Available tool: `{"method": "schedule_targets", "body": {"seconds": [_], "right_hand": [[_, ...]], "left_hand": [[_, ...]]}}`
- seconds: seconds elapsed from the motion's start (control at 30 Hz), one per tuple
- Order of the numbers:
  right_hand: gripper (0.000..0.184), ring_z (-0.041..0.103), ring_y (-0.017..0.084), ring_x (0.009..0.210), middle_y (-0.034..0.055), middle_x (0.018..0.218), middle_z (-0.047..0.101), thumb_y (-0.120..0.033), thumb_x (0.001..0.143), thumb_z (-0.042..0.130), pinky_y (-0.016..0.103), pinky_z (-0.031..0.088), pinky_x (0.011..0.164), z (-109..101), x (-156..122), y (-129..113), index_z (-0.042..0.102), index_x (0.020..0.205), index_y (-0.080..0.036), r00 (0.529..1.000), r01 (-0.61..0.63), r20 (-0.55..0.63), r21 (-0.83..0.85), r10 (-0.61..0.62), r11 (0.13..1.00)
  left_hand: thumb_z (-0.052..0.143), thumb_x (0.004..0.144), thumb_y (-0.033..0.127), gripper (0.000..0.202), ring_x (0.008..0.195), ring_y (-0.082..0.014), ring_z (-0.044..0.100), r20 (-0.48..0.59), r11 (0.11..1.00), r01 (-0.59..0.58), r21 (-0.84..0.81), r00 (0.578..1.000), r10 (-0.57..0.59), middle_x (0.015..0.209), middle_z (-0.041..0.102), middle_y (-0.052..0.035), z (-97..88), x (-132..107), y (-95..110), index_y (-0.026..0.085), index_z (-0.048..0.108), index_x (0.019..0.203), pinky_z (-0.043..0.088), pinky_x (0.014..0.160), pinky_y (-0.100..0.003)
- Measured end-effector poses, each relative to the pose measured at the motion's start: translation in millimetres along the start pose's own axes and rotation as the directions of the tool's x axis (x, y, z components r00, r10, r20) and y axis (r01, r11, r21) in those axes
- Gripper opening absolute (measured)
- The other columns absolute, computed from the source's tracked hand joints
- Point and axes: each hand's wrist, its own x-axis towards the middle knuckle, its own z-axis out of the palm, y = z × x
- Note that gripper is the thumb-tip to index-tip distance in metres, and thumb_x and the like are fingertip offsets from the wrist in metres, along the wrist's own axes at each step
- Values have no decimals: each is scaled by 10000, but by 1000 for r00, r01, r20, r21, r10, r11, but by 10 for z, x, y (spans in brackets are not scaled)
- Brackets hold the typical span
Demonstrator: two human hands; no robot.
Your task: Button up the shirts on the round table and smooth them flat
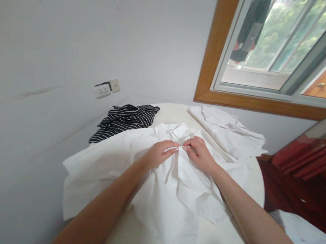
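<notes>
A white shirt (pixel 158 188) lies spread over a round white table (pixel 255 182), its collar towards the wall. My left hand (pixel 159 154) and my right hand (pixel 200 151) meet at the shirt's front just below the collar. Both hands are closed, their fingertips pinching the two edges of the shirt's front together. Whether a button is between the fingers I cannot make out.
A black-and-white striped garment (pixel 125 121) lies crumpled at the table's far left by the wall. Another white garment (pixel 229 132) lies at the far right. A wall socket (pixel 102 90), a wood-framed window (pixel 264 51), dark red floor and red furniture (pixel 305 158) at right.
</notes>
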Motion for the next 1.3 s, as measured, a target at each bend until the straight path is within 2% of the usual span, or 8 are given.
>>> {"method": "schedule_targets", "body": {"seconds": [0.17, 0.3, 0.4, 0.57, 0.7, 0.83, 1.1, 1.3], "right_hand": [[147, 544, 207, 915, 40, 920, 658, -272, 895, 487, 432, 302, 994, -23, -7, -18, 603, 977, -235, 998, 57, 20, -25, -57, 998], [265, 528, 218, 964, 37, 965, 657, -252, 844, 541, 462, 248, 1040, -49, -11, -42, 584, 1105, -251, 989, 129, 83, -65, -124, 989], [296, 520, 214, 967, 30, 923, 647, -234, 832, 544, 470, 218, 1064, -50, -15, -57, 592, 1124, -259, 982, 160, 119, -112, -147, 981], [224, 508, 212, 988, 25, 910, 644, -223, 835, 554, 480, 187, 1086, 3, -27, -72, 627, 1042, -265, 967, 230, 153, -183, -203, 956], [120, 516, 214, 977, 27, 870, 653, -229, 831, 572, 471, 239, 1057, 47, -36, -70, 636, 929, -254, 978, 199, 97, -175, -185, 964], [44, 528, 210, 934, 29, 833, 644, -221, 811, 590, 431, 311, 993, 63, -32, -54, 632, 816, -232, 986, 168, 37, -131, -165, 977], [150, 552, 184, 754, 12, 648, 579, -248, 804, 573, 383, 382, 870, 16, 10, -99, 616, 663, -220, 994, 94, -53, 22, -92, 995], [168, 545, 184, 757, 22, 668, 587, -246, 819, 542, 390, 374, 870, -27, 0, -101, 636, 680, -228, 988, 144, -64, 6, -144, 989]], "left_hand": [[530, 863, 357, 238, 919, -181, 623, -55, 992, 103, -66, 993, -107, 964, 699, -38, 37, 14, 29, 192, 681, 943, 456, 869, -276], [568, 833, 341, 200, 872, -168, 622, -82, 984, 130, -123, 987, -141, 915, 696, -22, 70, 16, 7, 178, 668, 892, 455, 832, -256], [559, 835, 350, 202, 848, -160, 610, -48, 984, 119, -132, 991, -126, 878, 683, -9, 92, 3, -27, 177, 655, 874, 447, 802, -245], [551, 833, 389, 230, 769, -148, 578, 34, 987, 141, -71, 990, -139, 781, 639, 14, 130, -23, -63, 174, 636, 833, 431, 728, -237], [552, 828, 414, 254, 766, -145, 573, 67, 983, 154, -95, 987, -148, 775, 637, 15, 139, -17, -68, 176, 640, 820, 425, 713, -231], [566, 821, 423, 261, 775, -148, 587, 46, 981, 144, -131, 989, -139, 794, 662, 1, 144, -7, -64, 179, 662, 817, 429, 718, -235], [572, 827, 400, 249, 794, -149, 614, -8, 973, 146, -176, 989, -150, 830, 697, -13, 155, -13, -7, 179, 687, 824, 449, 742, -231], [551, 843, 369, 236, 794, -145, 615, -7, 966, 150, -212, 988, -155, 834, 694, -8, 149, -6, -6, 172, 681, 826, 452, 741, -225]]}}
